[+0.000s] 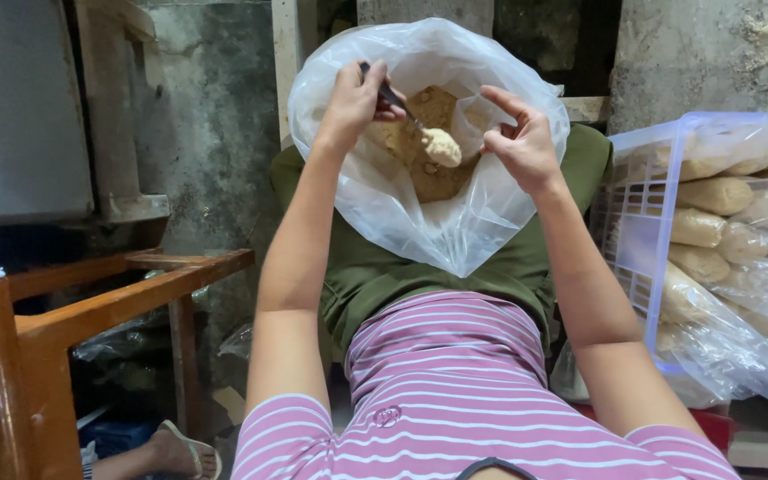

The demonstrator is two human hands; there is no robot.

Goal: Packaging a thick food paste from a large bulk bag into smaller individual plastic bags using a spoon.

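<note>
A clear plastic bag (428, 213) rests open on the person's lap, holding tan dough-like filling (433, 178). To the right stands a pale mesh basket (633, 240) of wrapped tan rolls (713, 196). A wooden frame (91, 311) sits left. The left hand (353, 102) is clamped on a spoon (397, 102) carrying 1 lump over the bag. The right hand (522, 142) hovers beside it, fingers apart.

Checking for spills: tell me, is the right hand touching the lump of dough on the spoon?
Apart. The head view shows the right hand open beside the dough lump, with bag plastic visible between them.
</note>
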